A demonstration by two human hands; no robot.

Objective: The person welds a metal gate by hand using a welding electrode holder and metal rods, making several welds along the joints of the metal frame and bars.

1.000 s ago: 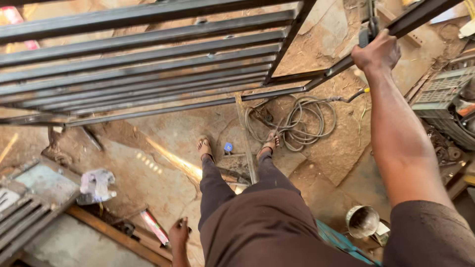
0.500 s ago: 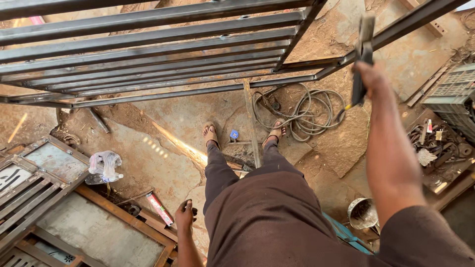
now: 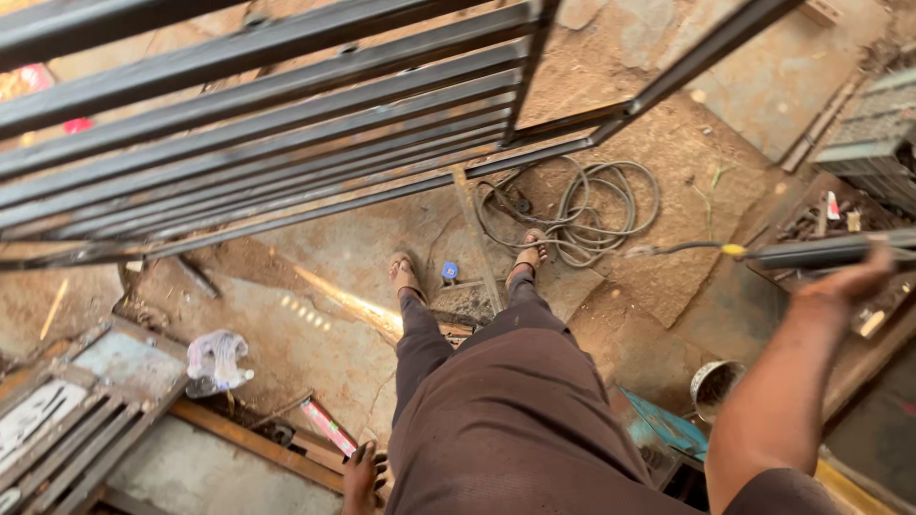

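Observation:
My right hand [image 3: 843,288] reaches out to the right and grips a dark-handled tool [image 3: 825,252] with a yellow ring and a thin rod sticking out to the left; both are blurred. The tool lies level, below and right of the dark steel gate frame [image 3: 286,124] that spans the top of the view. My left hand [image 3: 363,475] hangs by my thigh with fingers apart and holds nothing. I stand in sandals [image 3: 405,277] on a narrow metal piece above the dirt floor.
A coil of grey cable [image 3: 592,205] lies by my right foot. A metal can [image 3: 716,386] and a blue object [image 3: 668,429] sit lower right. A white plastic bag [image 3: 218,358] and a barred metal panel [image 3: 57,420] lie lower left. Scrap metal fills the right edge.
My right hand has come down from the gate frame's upper bar and swung out to the right, the tool turning from upright to level. My left hand stays at my side.

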